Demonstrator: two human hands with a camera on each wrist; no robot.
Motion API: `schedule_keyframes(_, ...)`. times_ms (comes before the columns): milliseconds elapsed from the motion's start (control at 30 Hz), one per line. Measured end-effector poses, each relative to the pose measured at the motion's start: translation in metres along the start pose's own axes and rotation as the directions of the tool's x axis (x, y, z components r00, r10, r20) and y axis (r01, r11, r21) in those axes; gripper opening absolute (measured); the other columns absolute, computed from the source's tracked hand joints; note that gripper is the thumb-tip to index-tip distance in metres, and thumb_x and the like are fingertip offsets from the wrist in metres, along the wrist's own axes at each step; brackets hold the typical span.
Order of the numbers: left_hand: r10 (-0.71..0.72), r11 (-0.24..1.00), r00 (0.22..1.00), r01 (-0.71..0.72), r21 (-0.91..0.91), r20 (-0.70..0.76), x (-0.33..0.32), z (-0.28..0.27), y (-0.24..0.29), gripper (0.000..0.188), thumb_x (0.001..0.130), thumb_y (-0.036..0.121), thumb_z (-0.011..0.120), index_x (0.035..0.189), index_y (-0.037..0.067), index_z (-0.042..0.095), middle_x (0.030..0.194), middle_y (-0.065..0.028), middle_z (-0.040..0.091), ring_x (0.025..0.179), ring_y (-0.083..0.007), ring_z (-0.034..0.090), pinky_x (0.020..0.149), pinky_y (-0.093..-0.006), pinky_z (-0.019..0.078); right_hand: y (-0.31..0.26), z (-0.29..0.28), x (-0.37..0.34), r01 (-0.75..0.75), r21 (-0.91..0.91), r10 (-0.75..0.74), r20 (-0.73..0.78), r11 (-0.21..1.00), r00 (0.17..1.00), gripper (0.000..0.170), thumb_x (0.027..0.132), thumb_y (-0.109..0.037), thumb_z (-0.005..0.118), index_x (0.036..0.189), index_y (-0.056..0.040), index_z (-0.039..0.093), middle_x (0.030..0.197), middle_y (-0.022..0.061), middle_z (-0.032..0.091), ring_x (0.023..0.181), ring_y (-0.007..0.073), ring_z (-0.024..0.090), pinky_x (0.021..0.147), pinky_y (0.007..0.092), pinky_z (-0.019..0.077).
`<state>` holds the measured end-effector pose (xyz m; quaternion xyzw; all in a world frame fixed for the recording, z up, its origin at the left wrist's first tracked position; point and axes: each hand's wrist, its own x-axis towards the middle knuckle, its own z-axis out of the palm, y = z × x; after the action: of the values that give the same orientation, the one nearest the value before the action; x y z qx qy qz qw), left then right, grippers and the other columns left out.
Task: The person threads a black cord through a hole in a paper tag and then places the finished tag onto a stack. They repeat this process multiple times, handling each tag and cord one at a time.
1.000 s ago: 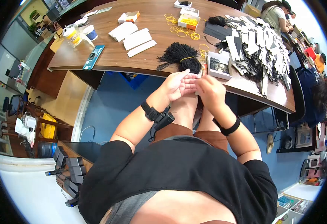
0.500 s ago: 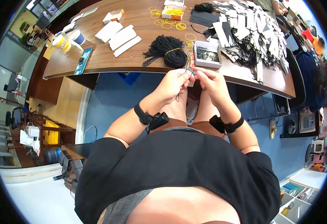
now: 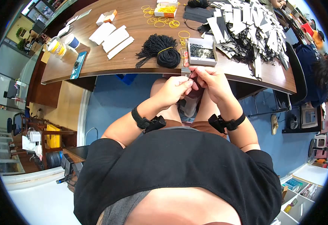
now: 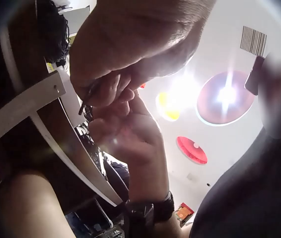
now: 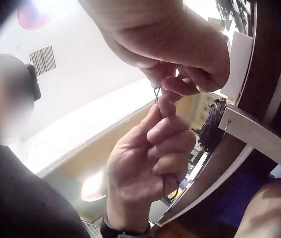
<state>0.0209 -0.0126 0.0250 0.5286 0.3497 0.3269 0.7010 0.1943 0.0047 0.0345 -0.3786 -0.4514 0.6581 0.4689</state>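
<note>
Both hands meet at the table's front edge, above the lap. My left hand [image 3: 176,90] pinches a thin black cord [image 5: 157,94] between thumb and forefinger, its other fingers curled. Close against it, my right hand [image 3: 213,83] pinches the same cord from the other side, where the cord forms a small loop. A pale card tag [image 4: 29,104] with a small hole at one end shows just beyond the fingers. Behind the hands lies a bundle of black cords [image 3: 168,57], bound by a yellow rubber band.
A white open box [image 3: 213,62] with dark contents stands behind the right hand. To its right spreads a heap of tags [image 3: 239,28] with black cords. Yellow rubber bands [image 3: 164,23], white card stacks [image 3: 115,39], a phone [image 3: 78,65] and cups lie farther left and back.
My left hand has gone from a flat, raised palm to pinching the black cord. Both hands have shifted slightly, and the head view has turned so the table items appear farther left.
</note>
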Motion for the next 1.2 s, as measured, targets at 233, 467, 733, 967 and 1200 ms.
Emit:
schedule_keyframes(233, -0.047, 0.996, 0.997, 0.041, 0.083, 0.069, -0.003, -0.002, 0.005, 0.023, 0.094, 0.020, 0.048, 0.098, 0.001, 0.061, 0.073, 0.0026, 0.052, 0.060, -0.0035, 0.041, 0.052, -0.0174, 0.0324, 0.004, 0.000, 0.000, 0.017, 0.040, -0.015, -0.036, 0.999, 0.999, 0.015, 0.087, -0.013, 0.061, 0.092, -0.0016, 0.068, 0.073, -0.0025, 0.060, 0.056, 0.0026, 0.042, 0.051, 0.0171, 0.0340)
schedule_keyframes(467, 0.242, 0.967, 0.969, -0.237, 0.096, -0.053, 0.001, -0.008, 0.005, 0.030, 0.088, 0.006, 0.054, 0.117, -0.004, 0.056, 0.107, -0.0058, 0.061, 0.099, -0.0114, 0.054, 0.090, -0.0268, 0.0421, 0.018, 0.007, -0.012, 0.440, -0.409, -0.493, -0.028, 0.800, 0.870, 0.012, 0.081, -0.007, 0.066, 0.091, -0.0010, 0.069, 0.093, 0.0059, 0.060, 0.083, 0.0118, 0.055, 0.074, 0.0234, 0.0445)
schedule_keyframes(733, 0.232, 0.954, 0.967, -0.247, -0.170, -0.107, -0.001, 0.007, -0.016, 0.024, 0.088, 0.012, 0.059, 0.106, -0.003, 0.063, 0.095, -0.0060, 0.065, 0.086, -0.0101, 0.058, 0.079, -0.0246, 0.0467, 0.018, 0.018, -0.034, 0.306, -0.137, -0.316, -0.058, 0.942, 0.947, 0.012, 0.086, -0.007, 0.061, 0.093, 0.0006, 0.067, 0.094, 0.0035, 0.060, 0.084, 0.0101, 0.053, 0.076, 0.0222, 0.0436)
schedule_keyframes(967, 0.150, 0.914, 0.981, -0.186, -0.361, -0.125, -0.005, 0.003, -0.016, 0.019, 0.089, 0.017, 0.059, 0.093, -0.001, 0.063, 0.077, -0.0035, 0.059, 0.065, -0.0106, 0.053, 0.060, -0.0236, 0.0446, 0.015, 0.029, -0.029, 0.097, -0.007, -0.097, -0.054, 0.995, 0.994, 0.012, 0.087, -0.009, 0.059, 0.091, 0.0005, 0.065, 0.084, 0.0025, 0.062, 0.074, 0.0091, 0.056, 0.068, 0.0233, 0.0460)
schedule_keyframes(1200, 0.134, 0.936, 0.977, -0.179, -0.302, -0.165, -0.006, -0.018, -0.004, 0.014, 0.085, 0.015, 0.064, 0.084, 0.001, 0.064, 0.064, 0.0011, 0.053, 0.049, -0.0012, 0.036, 0.042, -0.0159, 0.0245, 0.011, 0.035, -0.004, 0.050, -0.116, -0.057, -0.055, 0.992, 0.997, 0.016, 0.087, -0.013, 0.060, 0.092, 0.0004, 0.067, 0.083, 0.0025, 0.065, 0.077, 0.0085, 0.056, 0.072, 0.0224, 0.0439)
